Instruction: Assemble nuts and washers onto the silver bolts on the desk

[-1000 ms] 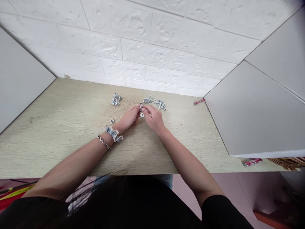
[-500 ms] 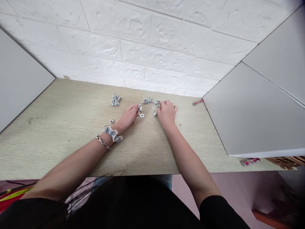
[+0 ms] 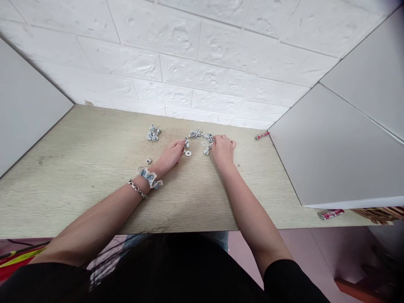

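Left fingers are pinched on a small silver metal fastener (image 3: 187, 144), so hold that steady while the right hand (image 3: 222, 151) picks by fingertip at the jumbled silver metal hardware (can't tell if it's got anything). A flat round silver washer (image 3: 188, 153) and upright silver bolt (image 3: 206, 151) crowd the tabletop (image 3: 189, 198) between hands.

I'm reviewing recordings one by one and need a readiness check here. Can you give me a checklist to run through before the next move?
1. Left hand has a metal part at its fingertips: ok.
2. Right hand has a secure grip on something: cannot tell; its fingers hide the contact.
3. Washer near the left hand lies flat: ok.
4. Stray nut is with the other parts: not ok, it lies alone beside the left wrist.
5. Bolts in the left group are apart from both hands: ok.
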### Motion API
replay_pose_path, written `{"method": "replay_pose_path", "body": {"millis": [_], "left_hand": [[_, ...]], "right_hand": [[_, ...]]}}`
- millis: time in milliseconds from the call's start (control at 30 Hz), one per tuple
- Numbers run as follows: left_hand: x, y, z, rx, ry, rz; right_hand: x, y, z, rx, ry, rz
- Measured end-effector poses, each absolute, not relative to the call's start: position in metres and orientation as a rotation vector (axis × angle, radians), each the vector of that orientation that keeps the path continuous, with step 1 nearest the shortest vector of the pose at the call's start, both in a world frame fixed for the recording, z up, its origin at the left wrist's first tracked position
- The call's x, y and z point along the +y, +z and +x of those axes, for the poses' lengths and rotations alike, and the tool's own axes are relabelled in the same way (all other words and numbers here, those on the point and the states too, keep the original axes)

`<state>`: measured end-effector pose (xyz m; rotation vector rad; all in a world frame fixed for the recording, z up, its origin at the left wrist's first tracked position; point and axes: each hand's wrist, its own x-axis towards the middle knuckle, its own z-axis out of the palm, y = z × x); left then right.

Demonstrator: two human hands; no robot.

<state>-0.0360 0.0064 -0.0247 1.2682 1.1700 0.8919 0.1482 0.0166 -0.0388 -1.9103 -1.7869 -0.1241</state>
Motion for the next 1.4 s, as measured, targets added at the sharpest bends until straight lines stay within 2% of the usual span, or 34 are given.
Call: {"method": "replay_pose_path", "body": {"millis": [367, 533, 1200, 1400], "left_hand": [[0.016, -0.026, -0.037, 0.949, 1.013, 0.799], [0.013, -0.027, -0.032, 0.830, 1.007, 0.681], [0.008, -0.025, -0.029, 0.679, 0.944, 0.541], [0.009, -0.023, -0.030, 0.656, 0.956, 0.481]], "right_hand": [[-0.018, -0.028, 0.094, -2.085, -0.101, -1.336], [-0.015, -0.033, 0.097, -2.155, -0.149, -1.355], [-0.011, -0.039, 0.094, -2.093, 0.053, -1.353], [-0.010, -0.039, 0.093, -2.140, 0.126, -1.236]]}}
